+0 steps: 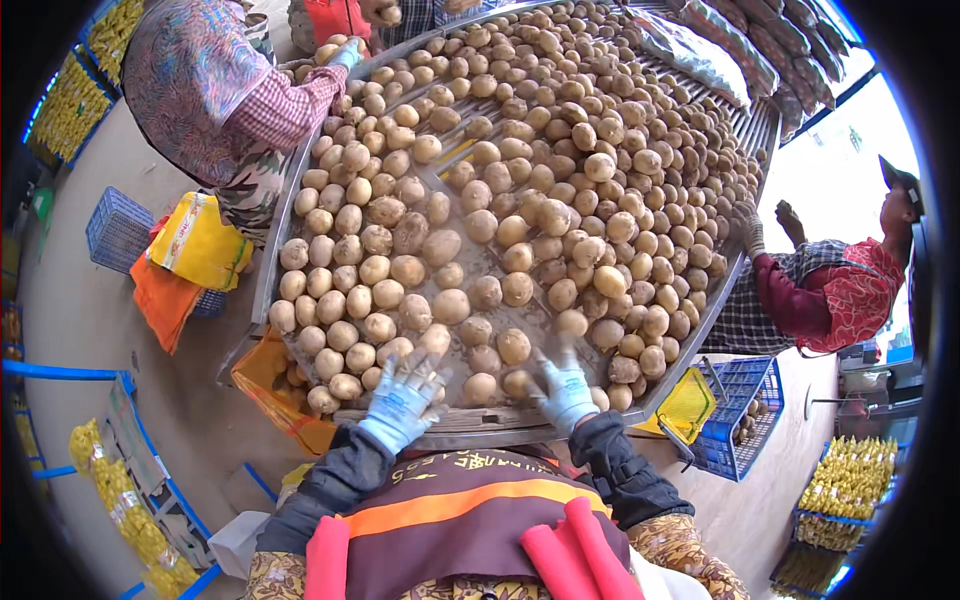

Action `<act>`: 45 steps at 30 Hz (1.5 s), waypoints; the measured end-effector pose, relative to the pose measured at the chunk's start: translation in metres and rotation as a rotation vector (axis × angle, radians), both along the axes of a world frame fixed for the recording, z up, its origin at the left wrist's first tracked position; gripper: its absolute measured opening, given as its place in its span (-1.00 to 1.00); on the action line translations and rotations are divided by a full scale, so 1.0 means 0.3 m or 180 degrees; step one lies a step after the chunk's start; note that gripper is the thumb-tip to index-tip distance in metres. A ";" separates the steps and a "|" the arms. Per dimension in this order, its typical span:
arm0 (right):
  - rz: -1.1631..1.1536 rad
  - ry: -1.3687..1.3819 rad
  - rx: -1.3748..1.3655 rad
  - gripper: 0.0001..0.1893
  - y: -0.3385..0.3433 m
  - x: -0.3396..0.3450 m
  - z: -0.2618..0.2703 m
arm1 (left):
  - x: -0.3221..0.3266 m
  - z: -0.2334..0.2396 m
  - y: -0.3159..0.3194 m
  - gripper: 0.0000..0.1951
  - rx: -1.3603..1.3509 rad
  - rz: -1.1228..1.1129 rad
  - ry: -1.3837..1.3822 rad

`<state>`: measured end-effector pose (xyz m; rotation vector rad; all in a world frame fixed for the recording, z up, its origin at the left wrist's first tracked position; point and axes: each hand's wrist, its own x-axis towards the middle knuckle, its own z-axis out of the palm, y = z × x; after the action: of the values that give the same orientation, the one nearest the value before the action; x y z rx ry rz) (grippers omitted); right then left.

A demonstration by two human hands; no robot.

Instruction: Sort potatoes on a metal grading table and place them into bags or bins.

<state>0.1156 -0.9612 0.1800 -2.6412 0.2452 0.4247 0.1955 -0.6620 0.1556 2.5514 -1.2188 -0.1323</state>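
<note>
A great many tan potatoes point(451, 306) cover a metal sorting table point(493, 431) in front of me. My left hand point(405, 394), in a pale blue coated work glove, rests with spread fingers on potatoes near the table's front edge. Gloved the same way, my right hand point(564, 386) is a little blurred, its fingers apart. Just beyond its fingertips lies a blurred potato point(572, 324); another potato point(517, 383) is beside its thumb. Neither hand is closed around a potato. Between the hands runs a worn wooden strip point(469, 420) along the front edge.
An orange mesh bag point(281, 390) with potatoes hangs at the table's front left corner. At right stands a blue plastic crate point(739, 420). Workers stand at the left point(217, 105) and right point(817, 292) sides. Filled sacks point(705, 45) lie at the back right.
</note>
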 end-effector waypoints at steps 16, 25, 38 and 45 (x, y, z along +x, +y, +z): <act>-0.1390 -0.0190 -0.1466 -0.08 -0.115 -0.292 0.028 | 0.110 -0.041 -0.008 -0.50 0.0427 0.0203 0.0018; -0.0624 -0.0573 -0.0251 -0.09 -0.034 -0.039 -0.024 | 0.082 -0.051 0.014 -0.28 0.0599 -0.0114 -0.0232; 0.1650 -0.1403 0.0209 -0.37 0.182 0.102 0.005 | 0.005 -0.025 0.332 -0.33 0.0952 0.0743 -0.0127; 0.0535 -0.0453 -0.0776 -0.11 0.086 0.054 0.004 | -0.128 -0.091 0.419 -0.26 -0.0686 0.3413 0.0655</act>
<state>0.1318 -0.9354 0.1811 -2.9289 0.0305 0.2724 0.1570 -0.5362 0.1283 2.5436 0.2734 -0.0103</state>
